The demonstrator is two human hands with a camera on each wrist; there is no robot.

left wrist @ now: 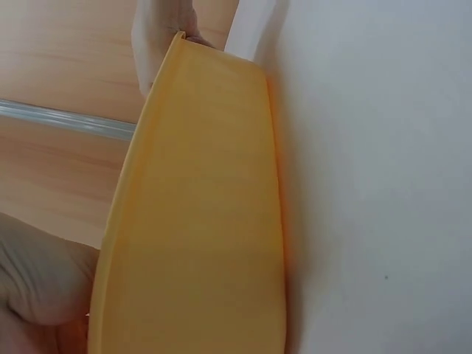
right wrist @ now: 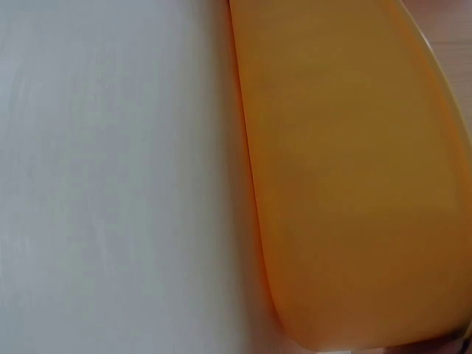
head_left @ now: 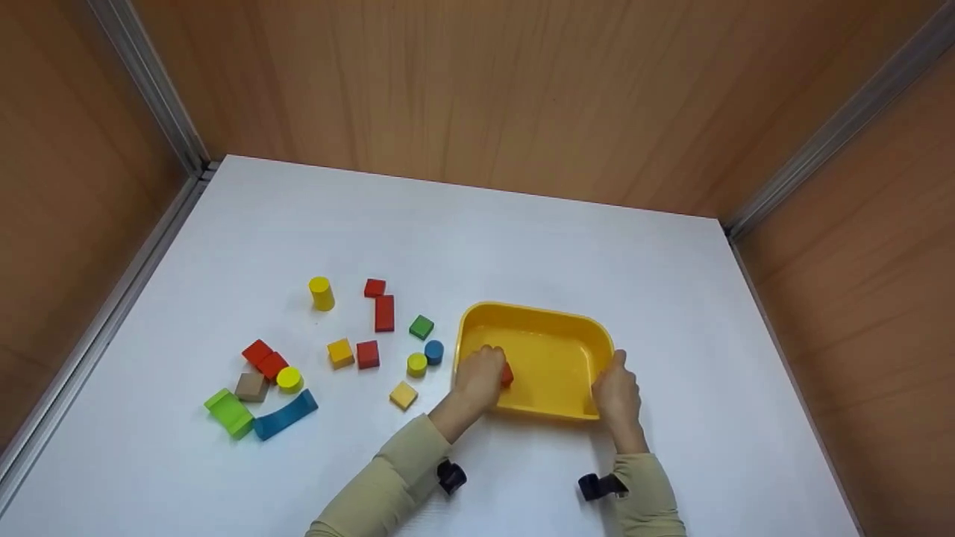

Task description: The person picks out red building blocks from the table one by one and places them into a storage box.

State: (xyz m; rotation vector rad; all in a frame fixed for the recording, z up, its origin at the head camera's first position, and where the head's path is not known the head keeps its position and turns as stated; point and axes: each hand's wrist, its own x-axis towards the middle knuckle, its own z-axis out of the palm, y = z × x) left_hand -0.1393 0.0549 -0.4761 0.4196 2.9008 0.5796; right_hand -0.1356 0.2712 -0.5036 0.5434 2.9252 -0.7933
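A yellow plastic tub (head_left: 559,365) stands on the white table, and its outer wall (left wrist: 199,192) fills much of the left wrist view. Over the tub's left part, my left hand (head_left: 480,377) holds a red block (head_left: 507,375), mostly covered by the fingers. My right hand (head_left: 618,391) grips the right rim of the tub, fingers outside it. The right wrist view has only the tub's side (right wrist: 354,177) and the tabletop, with no hand visible there.
Left of the tub lie a green cube (head_left: 421,327), a blue cylinder (head_left: 433,352), a yellow cylinder (head_left: 416,365) and a pale yellow block (head_left: 404,395). Farther left are several red blocks, a blue arch (head_left: 286,415) and a light green block (head_left: 230,412). Wooden walls (head_left: 462,97) enclose the table.
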